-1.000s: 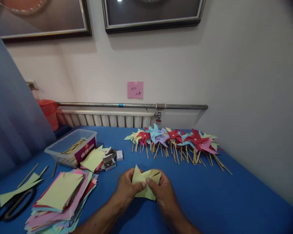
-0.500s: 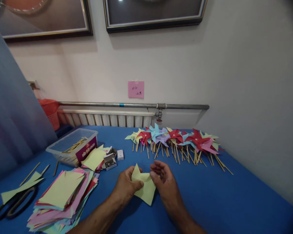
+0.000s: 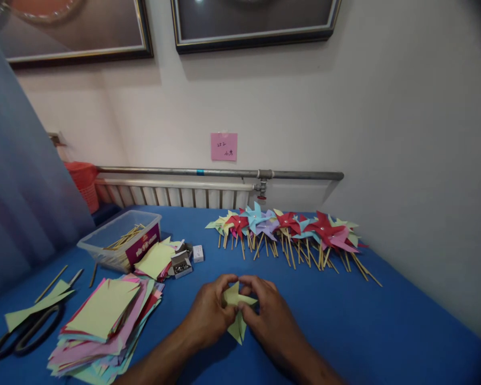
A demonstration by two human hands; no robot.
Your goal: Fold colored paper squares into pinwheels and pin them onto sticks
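Between both hands is a pale yellow paper pinwheel (image 3: 236,326), its corners folded in toward the centre. My left hand (image 3: 212,310) grips its left side, with the thumb near the middle. My right hand (image 3: 270,315) pinches it from the right, thumb and fingers on the folded points. The exact centre is partly covered by my thumbs. Left of my hands lie small open boxes of metal pins (image 3: 181,266) and a short stack of cut yellow and red paper (image 3: 157,260).
A thick pile of coloured paper sheets (image 3: 100,310) lies at front left, beside black-handled scissors (image 3: 36,334) under yellow paper strips. Behind stands a clear plastic box (image 3: 104,235) of sticks. Finished pinwheels on sticks (image 3: 286,223) line the back of the blue table (image 3: 364,331).
The paper's corners have been folded further inward, making a pinwheel shape. My right hand has moved left and closed on the paper; my left hand still holds it.
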